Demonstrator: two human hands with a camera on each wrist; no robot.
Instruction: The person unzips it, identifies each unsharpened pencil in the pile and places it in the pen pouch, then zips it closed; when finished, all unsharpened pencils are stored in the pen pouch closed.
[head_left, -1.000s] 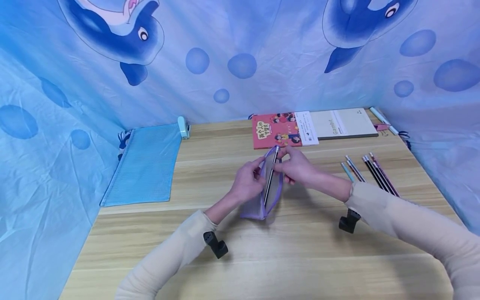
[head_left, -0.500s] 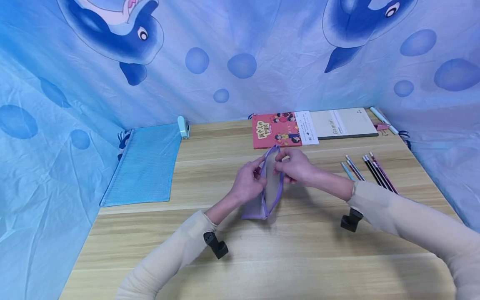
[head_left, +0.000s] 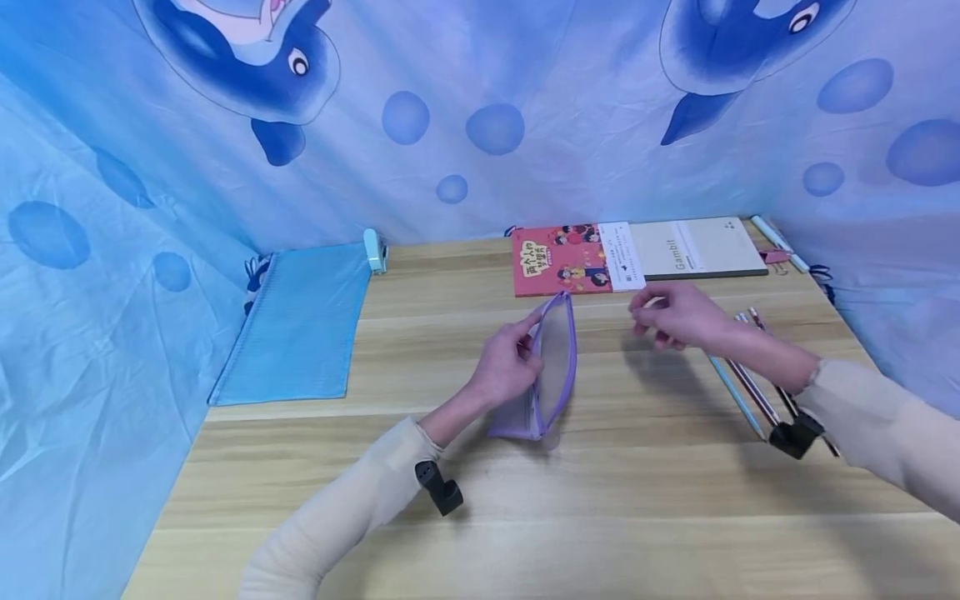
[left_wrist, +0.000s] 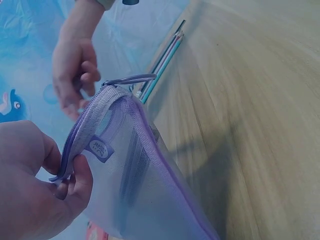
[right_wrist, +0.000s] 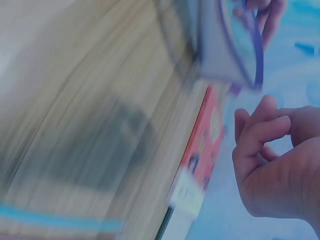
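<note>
1 translucent mesh pouch point(head_left: 555, 367) with purple zip trim is held near the middle of the pale wood-grain worktop point(head_left: 555, 517), its gaping rim pinched by the left hand point(head_left: 506, 365). Between it and several slim light-blue and dark pencils point(head_left: 737, 398), laid toward the worktop's right edge and partly hidden by the cream right sleeve point(head_left: 885, 417), the right hand point(head_left: 678, 317) is held released in the air, its fingers loosely bent. Along the back edge, 1 red illustrated paper booklet point(head_left: 562, 260) is set beside 1 cream rectangular notebook point(head_left: 705, 248).
</note>
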